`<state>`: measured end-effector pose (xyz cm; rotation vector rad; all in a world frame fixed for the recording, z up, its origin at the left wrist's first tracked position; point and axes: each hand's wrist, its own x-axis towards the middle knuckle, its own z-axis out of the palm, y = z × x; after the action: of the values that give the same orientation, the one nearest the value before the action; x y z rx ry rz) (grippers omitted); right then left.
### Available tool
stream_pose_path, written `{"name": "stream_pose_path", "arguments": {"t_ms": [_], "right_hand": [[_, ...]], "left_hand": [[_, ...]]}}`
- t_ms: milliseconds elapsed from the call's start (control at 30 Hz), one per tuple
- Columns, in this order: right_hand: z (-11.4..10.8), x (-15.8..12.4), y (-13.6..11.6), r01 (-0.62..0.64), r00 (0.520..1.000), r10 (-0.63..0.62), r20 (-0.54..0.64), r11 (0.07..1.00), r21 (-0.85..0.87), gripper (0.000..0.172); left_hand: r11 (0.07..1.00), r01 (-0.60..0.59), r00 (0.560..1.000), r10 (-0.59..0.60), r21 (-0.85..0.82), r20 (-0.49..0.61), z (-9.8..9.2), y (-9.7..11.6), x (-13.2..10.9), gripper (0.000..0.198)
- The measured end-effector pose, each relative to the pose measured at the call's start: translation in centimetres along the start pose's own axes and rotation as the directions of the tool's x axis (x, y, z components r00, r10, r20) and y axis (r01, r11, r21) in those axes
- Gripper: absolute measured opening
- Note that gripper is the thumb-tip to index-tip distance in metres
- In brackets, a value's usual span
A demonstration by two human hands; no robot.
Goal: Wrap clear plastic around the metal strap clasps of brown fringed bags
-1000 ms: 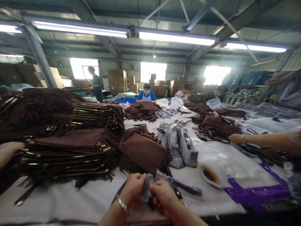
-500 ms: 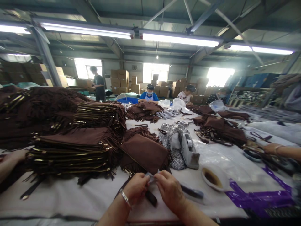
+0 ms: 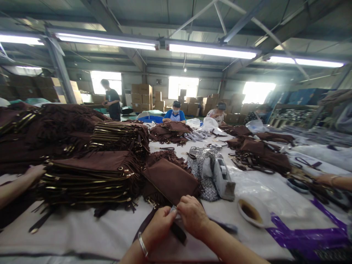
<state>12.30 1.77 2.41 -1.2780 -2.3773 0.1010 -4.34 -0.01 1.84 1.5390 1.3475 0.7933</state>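
Observation:
At the table's near edge my left hand (image 3: 161, 226), with a silver bangle on its wrist, is closed around a dark brown strap (image 3: 178, 234), whose end sticks out below the fingers. A small whitish piece of film (image 3: 173, 209) shows at the fingertips. My right hand (image 3: 192, 215) is closed too, its fingertips pinching at this film close against the left thumb. Just beyond my hands lies a brown fringed bag (image 3: 172, 179), with a metal clasp (image 3: 150, 202) at its near corner. Its link to the strap is partly hidden.
Stacked brown fringed bags (image 3: 90, 179) with gold zips stand left. A tape dispenser (image 3: 224, 179), tape roll (image 3: 251, 212) and purple plastic (image 3: 305, 234) lie right. Co-workers' hands reach in at the left (image 3: 37, 172) and right (image 3: 326, 179). Another worker (image 3: 175, 113) sits opposite.
My right hand has risen and turned over slightly, its fingers now closer to my left hand. The view has shifted a little. A co-worker's hand at left has moved up to the stack.

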Motion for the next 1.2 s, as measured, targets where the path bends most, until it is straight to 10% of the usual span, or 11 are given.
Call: {"name": "stream_pose_path", "arguments": {"t_ms": [200,433,700,933,1200], "right_hand": [[-1.7,2.2,-0.1,-0.153,0.964,0.133,0.228,0.986,0.072,0.017],[-2.2,2.9,-0.1,0.243,0.935,-0.224,0.277,0.969,-0.035,0.017],[-0.1,3.0,0.0,0.398,0.873,-0.303,0.382,0.895,-0.201,0.005],[-1.0,1.7,0.1,0.091,0.981,-0.11,0.162,0.989,0.115,0.02],[0.2,1.0,1.2,0.361,0.932,-0.36,-0.029,0.932,0.025,0.012]], "left_hand": [[0.924,-0.096,0.987,0.137,0.371,-0.085,0.5,0.2,-0.7,0.037],[0.912,-0.084,0.99,0.123,0.401,-0.071,0.2,-0.1,-0.9,0.039],[0.882,-0.083,0.992,0.118,0.465,-0.045,0.3,-1.2,-0.4,0.041],[0.999,0.001,0.999,0.001,-0.044,0.04,0.1,0.5,-1.1,0.029],[0.657,0.465,0.884,-0.308,-0.594,0.352,0.2,0.4,-1.4,0.029]]}}
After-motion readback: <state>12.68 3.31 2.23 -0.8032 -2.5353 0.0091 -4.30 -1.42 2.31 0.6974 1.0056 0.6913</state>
